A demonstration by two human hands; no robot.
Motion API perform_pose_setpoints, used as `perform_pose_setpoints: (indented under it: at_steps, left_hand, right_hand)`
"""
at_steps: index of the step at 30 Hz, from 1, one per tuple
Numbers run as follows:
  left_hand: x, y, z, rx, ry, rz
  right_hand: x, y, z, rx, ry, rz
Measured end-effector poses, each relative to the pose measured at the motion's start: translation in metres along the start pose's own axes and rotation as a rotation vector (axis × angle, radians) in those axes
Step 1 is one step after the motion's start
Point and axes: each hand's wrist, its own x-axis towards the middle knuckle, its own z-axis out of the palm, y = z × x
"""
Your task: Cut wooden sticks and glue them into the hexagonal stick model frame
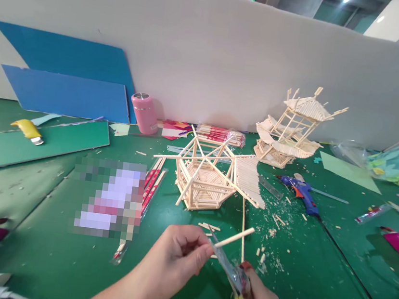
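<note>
My left hand [180, 259] pinches a pale wooden stick [235, 237] between thumb and fingers; the stick points up to the right. My right hand [262, 293] grips a cutting tool [228, 267] with a pointed grey blade and a yellow-and-black handle, its exact kind unclear. The blade crosses the stick close to my left fingertips; whether it touches is unclear. Just beyond my hands stands an open hexagonal stick frame [202, 203], with a panel of laid sticks [250, 177] on its right side. A long thin stick [244, 223] lies on the table near my right hand.
Behind stands a finished-looking stick pavilion [298, 132]. A blue glue gun [303, 194] with a black cord lies right. Red-wrapped sticks [153, 182], a pink flask [144, 113], a yellow cutter [27, 131] and blue boards [71, 95] are left. Offcuts [278, 220] litter the green table.
</note>
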Motion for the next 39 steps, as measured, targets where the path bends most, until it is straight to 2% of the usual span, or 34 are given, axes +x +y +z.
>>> perform_pose_setpoints:
  at_steps: [2, 4, 6, 9, 11, 13, 16, 18, 20, 23, 25, 27, 30, 32, 34, 37, 39]
  left_hand:
    - [-0.001, -0.004, 0.008, 0.15, 0.192, 0.111]
    - [-0.002, -0.007, 0.013, 0.25, 0.306, 0.214]
    - [-0.002, -0.007, 0.011, 0.187, 0.256, 0.195]
    - [0.002, -0.003, 0.0, -0.107, -0.008, 0.015]
    - [0.003, -0.002, -0.005, -0.224, -0.122, -0.066]
    - [0.003, -0.002, -0.004, -0.187, -0.091, -0.077]
    - [0.001, -0.007, 0.005, 0.017, 0.121, 0.031]
    - [-0.002, -0.009, 0.009, 0.105, 0.193, 0.106]
    - [-0.002, -0.01, 0.007, 0.076, 0.145, 0.105]
    - [-0.001, -0.009, -0.002, -0.1, -0.035, -0.006]
    - [0.0, -0.008, -0.004, -0.158, -0.098, -0.066]
    - [0.0, -0.009, -0.001, -0.1, -0.037, -0.051]
    - [-0.002, -0.012, 0.01, 0.135, 0.201, 0.135]
    - [-0.004, -0.013, 0.013, 0.216, 0.269, 0.218]
    - [-0.004, -0.012, 0.01, 0.141, 0.198, 0.172]
    - [-0.003, -0.009, -0.002, -0.141, -0.039, 0.006]
    - [-0.001, -0.008, -0.007, -0.266, -0.152, -0.06]
  right_hand:
    - [0.002, -0.002, 0.002, 0.0, 0.004, -0.054]
    - [0.001, -0.006, 0.003, 0.014, -0.009, -0.095]
    - [-0.001, -0.008, 0.001, 0.025, -0.024, -0.096]
    - [-0.005, -0.01, -0.003, 0.033, -0.038, -0.051]
    - [-0.006, -0.01, -0.005, 0.032, -0.04, -0.038]
    - [-0.005, -0.01, -0.006, 0.024, -0.04, -0.029]
    - [-0.003, -0.01, -0.004, 0.004, -0.044, -0.026]
    - [0.0, -0.009, -0.003, 0.005, -0.054, -0.027]
    - [0.002, -0.006, -0.001, 0.022, -0.071, -0.028]
    - [0.004, 0.003, 0.0, 0.017, -0.085, -0.008]
    - [0.006, 0.01, 0.002, -0.005, -0.063, 0.036]
    - [0.007, 0.014, 0.004, -0.022, -0.031, 0.071]
    - [0.007, 0.014, 0.006, -0.041, -0.007, 0.031]
    - [0.006, 0.011, 0.006, -0.024, -0.013, -0.014]
    - [0.006, 0.009, 0.005, 0.022, -0.03, -0.008]
    - [0.007, 0.009, 0.0, 0.055, -0.054, 0.048]
    - [0.007, 0.011, -0.002, 0.031, -0.045, 0.061]
